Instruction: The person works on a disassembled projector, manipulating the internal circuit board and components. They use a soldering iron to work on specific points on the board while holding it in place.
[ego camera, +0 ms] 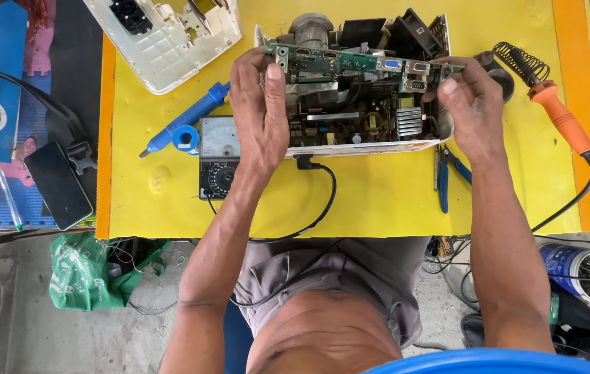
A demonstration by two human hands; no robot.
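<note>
Green circuit board [364, 64], long and narrow, pinched at both ends: left hand [260, 111] clenched on its left end, right hand [471, 104] gripping its right end. Held over an opened white device chassis [361, 114] near the far edge of the yellow table [378, 201]. Just left, a multimeter [217, 156] and blue desoldering pump [184, 121]; right, an orange soldering iron [561, 118]; blue-handled pliers [445, 173] near the right wrist.

You've got the chassis [361, 131] centre on the table [378, 201], meter [217, 156] just left of it, pliers [444, 173] at its right corner, soldering iron [561, 118] far right, cover [170, 38] behind-left.
</note>
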